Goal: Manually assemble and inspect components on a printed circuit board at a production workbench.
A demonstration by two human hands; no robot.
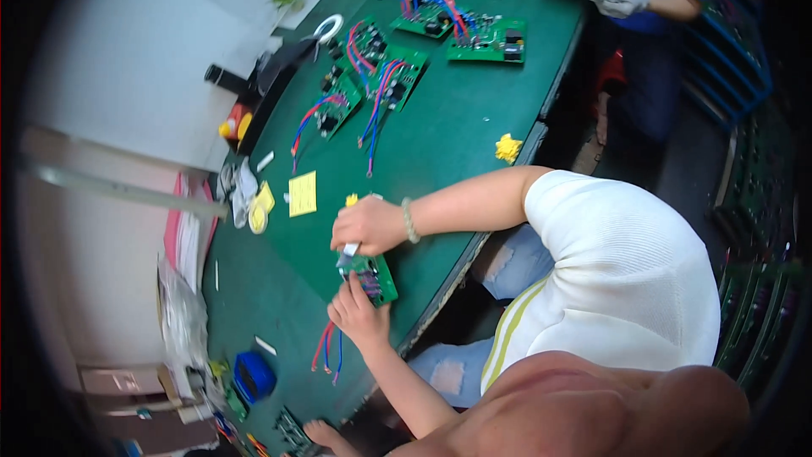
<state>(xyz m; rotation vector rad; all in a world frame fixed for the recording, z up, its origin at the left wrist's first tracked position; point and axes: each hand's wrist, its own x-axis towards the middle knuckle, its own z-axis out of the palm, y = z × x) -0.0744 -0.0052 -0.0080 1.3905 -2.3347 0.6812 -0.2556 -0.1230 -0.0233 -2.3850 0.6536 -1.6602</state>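
A green circuit board (386, 281) lies on the table under both my hands, with red and blue wires (328, 347) trailing from its near side. My left hand (361, 315) grips the board's edge, its index finger laid on the components. Above the board, my right hand (370, 226), with a beaded bracelet at the wrist, is closed around a small white-and-grey piece (350, 250); its kind is hard to make out. Part of the board is hidden by my fingers. Beyond my right hand lies a yellow sticky note (303, 194).
Several wired circuit boards (486, 44) lie across the far part of the green table (448, 131). Near the table edge sits a yellow crumpled lump (507, 148). A co-worker's gloved hands (624, 3) hold another board. Another person's hand (320, 433) shows near a blue container (254, 377).
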